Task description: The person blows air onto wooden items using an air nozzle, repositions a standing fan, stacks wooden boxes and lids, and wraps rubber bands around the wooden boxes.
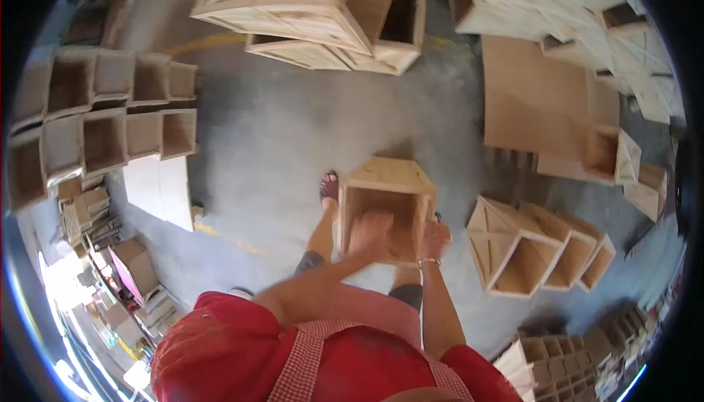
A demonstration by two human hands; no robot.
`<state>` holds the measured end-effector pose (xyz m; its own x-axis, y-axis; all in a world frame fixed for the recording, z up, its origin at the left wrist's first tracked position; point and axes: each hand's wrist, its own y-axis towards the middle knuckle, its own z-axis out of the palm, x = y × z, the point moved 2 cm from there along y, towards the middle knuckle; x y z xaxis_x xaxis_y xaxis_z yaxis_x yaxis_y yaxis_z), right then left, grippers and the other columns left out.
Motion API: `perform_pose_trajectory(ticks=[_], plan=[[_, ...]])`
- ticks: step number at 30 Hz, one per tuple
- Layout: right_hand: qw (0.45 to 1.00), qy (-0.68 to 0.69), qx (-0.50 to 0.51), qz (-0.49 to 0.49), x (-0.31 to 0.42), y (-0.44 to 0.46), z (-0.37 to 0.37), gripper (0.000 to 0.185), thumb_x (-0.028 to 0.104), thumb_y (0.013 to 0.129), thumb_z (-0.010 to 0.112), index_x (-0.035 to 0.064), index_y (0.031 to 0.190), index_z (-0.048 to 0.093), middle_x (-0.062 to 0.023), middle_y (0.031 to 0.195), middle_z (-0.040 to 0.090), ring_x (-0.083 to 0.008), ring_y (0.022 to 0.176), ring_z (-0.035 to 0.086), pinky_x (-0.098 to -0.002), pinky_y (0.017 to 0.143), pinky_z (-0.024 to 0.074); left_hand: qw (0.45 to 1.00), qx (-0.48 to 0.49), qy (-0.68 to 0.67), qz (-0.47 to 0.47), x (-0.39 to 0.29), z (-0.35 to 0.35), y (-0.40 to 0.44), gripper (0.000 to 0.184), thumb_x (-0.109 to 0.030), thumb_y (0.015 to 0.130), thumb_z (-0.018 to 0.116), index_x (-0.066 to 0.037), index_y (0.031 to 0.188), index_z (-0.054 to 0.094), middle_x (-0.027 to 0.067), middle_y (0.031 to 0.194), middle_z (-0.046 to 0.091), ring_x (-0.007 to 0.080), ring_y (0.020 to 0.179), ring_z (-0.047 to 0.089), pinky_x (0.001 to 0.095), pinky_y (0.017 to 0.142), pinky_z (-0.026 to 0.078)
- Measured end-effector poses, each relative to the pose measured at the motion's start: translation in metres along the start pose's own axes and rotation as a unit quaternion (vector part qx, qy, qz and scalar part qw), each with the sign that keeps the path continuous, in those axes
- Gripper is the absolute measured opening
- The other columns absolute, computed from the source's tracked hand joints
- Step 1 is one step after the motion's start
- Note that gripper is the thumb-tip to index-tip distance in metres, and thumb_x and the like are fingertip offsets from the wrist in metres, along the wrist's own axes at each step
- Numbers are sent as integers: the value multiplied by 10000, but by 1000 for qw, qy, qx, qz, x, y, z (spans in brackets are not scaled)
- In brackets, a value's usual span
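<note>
An open wooden box [385, 173] with a bare plywood-like interior stands in front of my legs, its opening turned toward me. My right hand [434, 239], with a bracelet at the wrist, is closed at the box's right edge. A small dark object [438, 217] shows just beyond those fingers; its kind cannot be made out. My left hand [372, 232] is over the opening, near the inside of the box. Motion smears its fingers, so whether they hold anything is unclear.
Several wooden boxes [524, 259] stand to the right. Larger crates [286, 6] are stacked ahead. Rows of open boxes [106, 138] line the left, with white panels [158, 189] beside them. A brown cardboard sheet [528, 101] lies ahead right on the concrete floor [286, 116].
</note>
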<state>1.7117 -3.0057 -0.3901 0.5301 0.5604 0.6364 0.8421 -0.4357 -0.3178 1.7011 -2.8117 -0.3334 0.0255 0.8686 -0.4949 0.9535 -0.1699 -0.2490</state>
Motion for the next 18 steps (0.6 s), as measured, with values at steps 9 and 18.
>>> perform_pose_trajectory(ticks=[9, 18], plan=[[981, 131, 106, 91, 49, 58, -15, 158, 154, 839, 554, 15, 767, 533, -46, 642, 508, -159, 597, 466, -304, 592, 414, 952, 256, 127, 110, 43, 14, 172, 198, -201, 754, 583, -51, 878, 615, 138, 766, 642, 319, 752, 634, 433, 672, 499], [969, 158, 71, 175, 41, -120, -23, 149, 142, 848, 594, 20, 930, 616, -122, 815, 645, -185, 749, 613, -307, 655, 475, 940, 293, 139, 104, 43, 13, 177, 188, -177, 738, 558, -56, 844, 655, 158, 816, 641, 347, 789, 623, 445, 670, 498]])
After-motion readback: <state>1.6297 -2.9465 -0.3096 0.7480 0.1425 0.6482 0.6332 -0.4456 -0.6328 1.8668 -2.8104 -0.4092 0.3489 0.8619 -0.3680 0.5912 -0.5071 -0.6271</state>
